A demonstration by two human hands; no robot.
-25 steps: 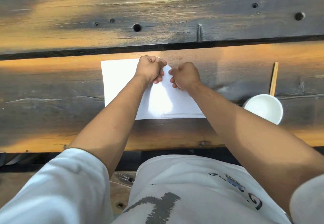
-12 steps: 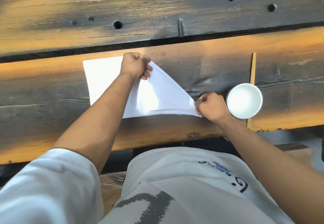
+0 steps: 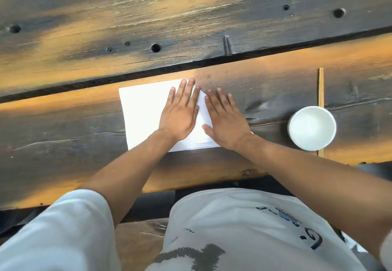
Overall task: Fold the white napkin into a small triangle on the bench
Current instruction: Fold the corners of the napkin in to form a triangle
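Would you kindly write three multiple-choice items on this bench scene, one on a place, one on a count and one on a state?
1. Where is the cup relative to the napkin?
A. To its right
B. To its left
C. On top of it

2. How many cups stand on the bench?
A. Three
B. One
C. Two

3. How do the two hands lie on the napkin?
A. Both curled into fists
B. One lifted clear of the bench
C. Both flat with straight fingers

Answers:
1. A, the cup stands on bare wood to the right, apart from the napkin.
2. B, only one white cup is in view.
3. C, the left hand and the right hand both press palm down, fingers straight.
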